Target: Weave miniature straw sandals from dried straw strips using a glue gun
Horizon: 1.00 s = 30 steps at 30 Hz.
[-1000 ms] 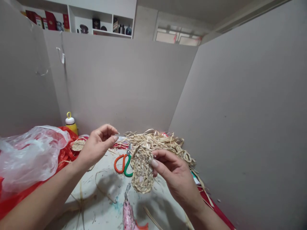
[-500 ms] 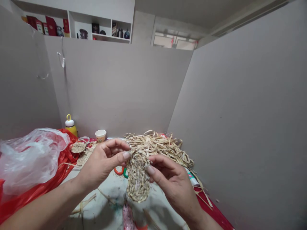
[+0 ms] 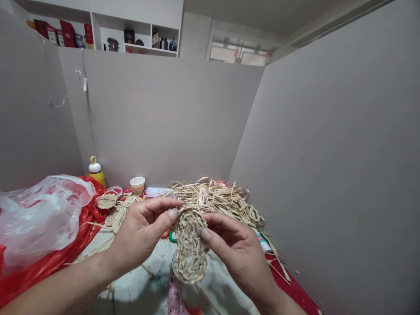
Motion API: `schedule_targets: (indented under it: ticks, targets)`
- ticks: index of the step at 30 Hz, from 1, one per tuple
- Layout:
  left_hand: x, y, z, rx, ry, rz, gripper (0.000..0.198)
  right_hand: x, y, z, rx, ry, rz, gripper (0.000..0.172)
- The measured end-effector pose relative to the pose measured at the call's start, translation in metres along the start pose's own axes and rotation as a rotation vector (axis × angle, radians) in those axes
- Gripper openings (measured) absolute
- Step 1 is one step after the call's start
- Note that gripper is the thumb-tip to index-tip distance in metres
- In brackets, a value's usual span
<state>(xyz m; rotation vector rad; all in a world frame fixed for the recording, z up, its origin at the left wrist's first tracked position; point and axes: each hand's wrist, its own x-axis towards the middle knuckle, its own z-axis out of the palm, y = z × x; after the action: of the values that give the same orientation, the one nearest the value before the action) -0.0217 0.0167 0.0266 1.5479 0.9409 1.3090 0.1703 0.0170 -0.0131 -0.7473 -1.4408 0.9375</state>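
Note:
A small woven straw sole point(image 3: 189, 249), braided in rows and narrowed at the middle, hangs upright between my two hands. My left hand point(image 3: 147, 227) pinches its upper left edge between thumb and fingers. On the other side, the thumb and fingers of my right hand point(image 3: 229, 247) grip the upper right edge. Below the sole stands a pointed tool with a pinkish wrapped handle point(image 3: 176, 293), its tip partly hidden by the weave. Behind the sole, green scissor handles point(image 3: 172, 236) show only in part.
Loose dry straw point(image 3: 213, 194) is heaped at the back. To the left lie more woven soles point(image 3: 121, 212), a clear plastic bag point(image 3: 46, 214) on red plastic, a paper cup point(image 3: 137, 186) and a yellow bottle point(image 3: 97, 174). Grey partitions point(image 3: 164, 113) enclose the table; a tube point(image 3: 263, 242) lies at right.
The straw sole has shifted slightly down and stands a little straighter, showing more of its length. My left fingers have stretched along its top edge; the right hand is nearly still.

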Motion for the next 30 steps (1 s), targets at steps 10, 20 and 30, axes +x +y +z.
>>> schedule_targets:
  ticks: [10, 20, 30]
  targets:
    - [-0.001, -0.002, -0.003, -0.017, -0.011, -0.027, 0.019, -0.004, -0.004, 0.003, -0.03, -0.064, -0.017, 0.009]
    - [0.002, -0.003, -0.008, -0.163, -0.117, -0.086, 0.015, -0.004, -0.007, -0.004, -0.091, -0.16, -0.067, 0.011]
    - [0.004, -0.005, -0.014, -0.187, -0.17, -0.079, 0.014, -0.001, -0.009, -0.004, -0.125, -0.162, -0.033, 0.018]
